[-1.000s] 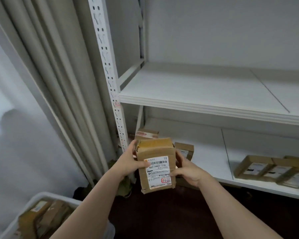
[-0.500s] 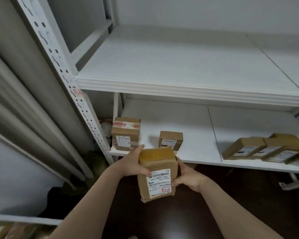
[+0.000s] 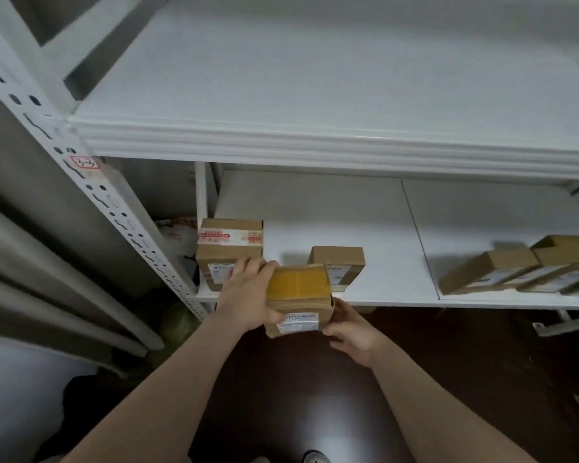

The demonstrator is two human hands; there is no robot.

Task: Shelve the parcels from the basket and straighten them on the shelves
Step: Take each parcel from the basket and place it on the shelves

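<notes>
Head view: left hand (image 3: 248, 295) and right hand (image 3: 351, 332) are gripping the parcel (image 3: 298, 292) by its sides at the lower shelf (image 3: 348, 212) edge. Shelving is seemingly underway; next, it is needing a level push between the banded box (image 3: 229, 252) and the small box (image 3: 336, 259).

A white metal shelving unit (image 3: 315, 142) fills the upper view, its perforated corner post (image 3: 91, 185) slanting down its left side. Left of the unit hang grey curtain folds (image 3: 30, 262); below and in front of it lies a dark brown floor (image 3: 482, 379) with a dull sheen.
</notes>
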